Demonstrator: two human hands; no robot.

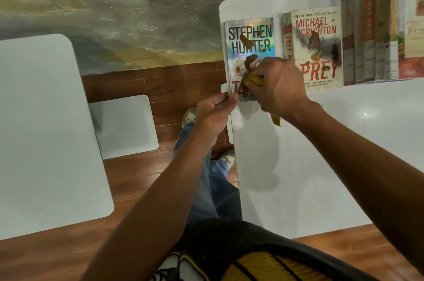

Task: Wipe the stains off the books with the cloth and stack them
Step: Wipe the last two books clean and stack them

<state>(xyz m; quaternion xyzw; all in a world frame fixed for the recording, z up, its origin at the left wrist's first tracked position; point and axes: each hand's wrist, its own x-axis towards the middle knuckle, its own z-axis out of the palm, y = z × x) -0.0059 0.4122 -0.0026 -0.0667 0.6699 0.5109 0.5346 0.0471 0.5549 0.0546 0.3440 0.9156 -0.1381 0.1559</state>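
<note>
The wiping step is under way on the first of the two stained books. The Stephen Hunter book (250, 51) is lying flat on the white bench (321, 154) just right of the frame's centre, near the bench's left edge, with brown smears across the title and lower down the cover. The right hand (278, 87) is bunching the yellow cloth (257, 79) against the lower half of that cover, its fingers curled around the cloth; a tail of cloth is hanging out below the wrist. The left hand (214, 112) is steadying the book at its lower left corner, thumb and fingers pinching the cover's edge.

The Michael Crichton book (317, 48) is lying just beside it to the right, its own brown blotches untouched, and a row of upright books (369, 39) is standing along the upper right of the frame.

Judging from the smears that remain, the next move is calling for firm strokes up the cover toward the title while the left hand is keeping the book from sliding. Stacking is not yet begun.
</note>
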